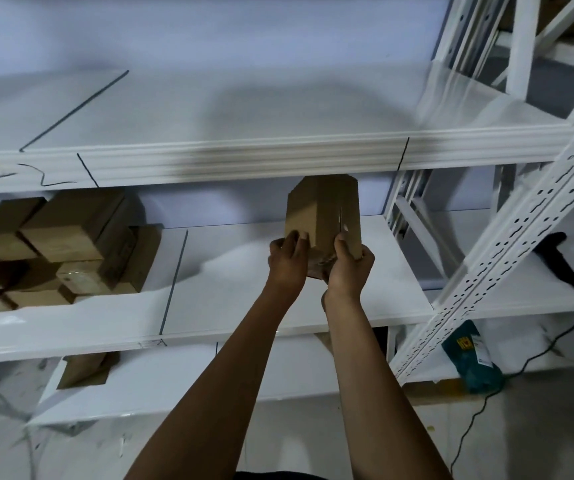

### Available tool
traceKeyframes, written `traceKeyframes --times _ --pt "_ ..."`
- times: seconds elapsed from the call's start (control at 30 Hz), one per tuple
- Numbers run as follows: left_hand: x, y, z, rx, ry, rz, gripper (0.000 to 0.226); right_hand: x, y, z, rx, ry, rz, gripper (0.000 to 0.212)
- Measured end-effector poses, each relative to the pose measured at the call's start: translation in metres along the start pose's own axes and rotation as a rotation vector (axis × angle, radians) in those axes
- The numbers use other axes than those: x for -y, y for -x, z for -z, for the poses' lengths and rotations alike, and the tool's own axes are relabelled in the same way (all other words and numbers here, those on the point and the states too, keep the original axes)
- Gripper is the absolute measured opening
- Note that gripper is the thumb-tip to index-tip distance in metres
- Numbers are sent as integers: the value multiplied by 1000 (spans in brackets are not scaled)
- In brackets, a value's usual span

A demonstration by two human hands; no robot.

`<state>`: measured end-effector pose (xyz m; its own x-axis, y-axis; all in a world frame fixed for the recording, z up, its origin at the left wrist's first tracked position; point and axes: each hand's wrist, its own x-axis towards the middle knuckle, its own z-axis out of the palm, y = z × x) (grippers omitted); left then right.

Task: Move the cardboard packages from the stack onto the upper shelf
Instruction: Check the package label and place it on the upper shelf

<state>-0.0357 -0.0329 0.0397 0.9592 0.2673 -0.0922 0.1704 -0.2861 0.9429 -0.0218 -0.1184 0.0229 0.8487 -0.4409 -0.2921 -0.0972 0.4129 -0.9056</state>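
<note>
Both hands grip one brown cardboard package (323, 209) by its lower end, holding it upright above the middle shelf. My left hand (287, 259) holds its left side and my right hand (349, 263) its right side. The package's top sits just under the front lip of the white upper shelf (244, 157), which hides its top edge. The stack of cardboard packages (60, 244) lies at the left on the middle shelf (278, 306). The upper shelf's surface shows no packages.
A white perforated upright (507, 244) slants down at the right. A black tool (555, 254) with a cable lies on the right shelf, and a green box (469, 355) below it. One more cardboard package (84, 370) sits on the lower shelf.
</note>
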Motion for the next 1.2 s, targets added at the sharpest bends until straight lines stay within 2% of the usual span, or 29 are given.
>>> traceKeyframes --times 0.1,0.23,0.43,0.47,0.53,0.57,0.6,0.67,0.7,0.73,0.8,0.9,0.97,1.1,1.2 --pt "3 4 7 43 87 -33 53 -1 15 -1 -19 156 211 45" --pt "3 -2 5 -26 132 8 69 -5 33 -6 10 330 441 48" --pt "8 -7 9 53 397 108 65 -22 43 0 58 689 758 54" --pt "7 -8 10 74 417 125 70 -25 44 2 57 720 791 52" --pt "10 -12 13 93 368 173 100 -30 43 6 22 705 840 46" --pt "14 -16 14 85 293 195 111 -30 43 9 1 633 817 43" --pt "17 -16 17 92 234 204 110 -27 44 11 -25 533 755 41" --pt "11 -9 28 95 201 187 73 -18 37 18 -65 419 598 32" --pt "8 -5 35 99 226 189 55 -16 29 21 -84 451 524 27" --pt "10 -6 40 111 269 196 47 -14 19 26 -81 508 453 23" --pt "11 -7 55 148 345 166 51 -10 4 36 5 484 286 24" --pt "13 -8 67 193 378 108 51 -2 0 46 239 249 1 35" --pt "14 -7 71 231 412 107 59 3 0 49 376 165 -123 38" --pt "21 -4 77 298 490 133 67 20 -5 55 543 92 -169 40" --pt "32 -5 81 364 476 115 70 29 -5 60 611 141 -148 39"
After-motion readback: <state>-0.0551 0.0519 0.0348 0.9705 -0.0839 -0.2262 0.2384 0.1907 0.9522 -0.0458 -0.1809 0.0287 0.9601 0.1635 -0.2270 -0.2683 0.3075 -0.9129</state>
